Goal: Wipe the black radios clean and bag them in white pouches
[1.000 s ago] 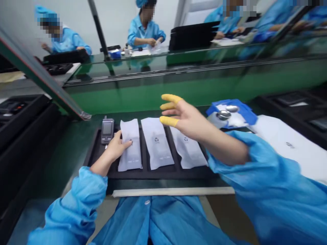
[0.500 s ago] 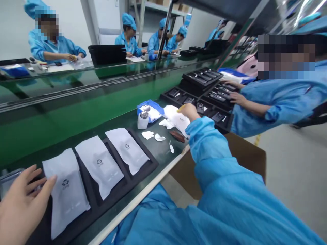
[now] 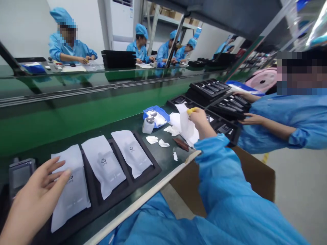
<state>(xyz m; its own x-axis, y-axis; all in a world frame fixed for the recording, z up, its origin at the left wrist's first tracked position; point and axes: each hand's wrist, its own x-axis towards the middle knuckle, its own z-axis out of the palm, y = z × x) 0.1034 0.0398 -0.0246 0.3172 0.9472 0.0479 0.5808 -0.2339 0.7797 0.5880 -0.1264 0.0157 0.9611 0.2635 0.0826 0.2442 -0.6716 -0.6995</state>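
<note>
Two bare hands are at work. The right hand (image 3: 200,119), yellow covers on its fingertips, is pinched on a loose white pouch (image 3: 186,120), which stands raised by its upper part above more white pouches (image 3: 193,137) on the right part of the tabletop (image 3: 163,160). The left hand (image 3: 38,194) has its thumb and fingers apart and holds nothing; it is over the edge of the nearest filled pouch (image 3: 73,197), and whether it touches it I cannot tell.

That pouch and two others, the middle pouch (image 3: 104,166) and the far pouch (image 3: 131,154), lie side by side in a black tray (image 3: 129,185), each printed with a recycling mark and "CPE". Just beyond the left hand, at the tray's left end, is a dark handheld device (image 3: 20,177) with a screen.

Between the tray and the loose pouches are crumpled white scraps (image 3: 152,140), a brown strip (image 3: 181,144) and a white bottle (image 3: 148,126) with a metal top, close beside a blue bin (image 3: 166,117) of white material. Farther right, a co-worker (image 3: 263,132) has both hands at a black tray of devices (image 3: 231,106). Below the tabletop's edge is a cardboard box (image 3: 258,173). Across the green divider (image 3: 122,105), more people in blue sit working.
</note>
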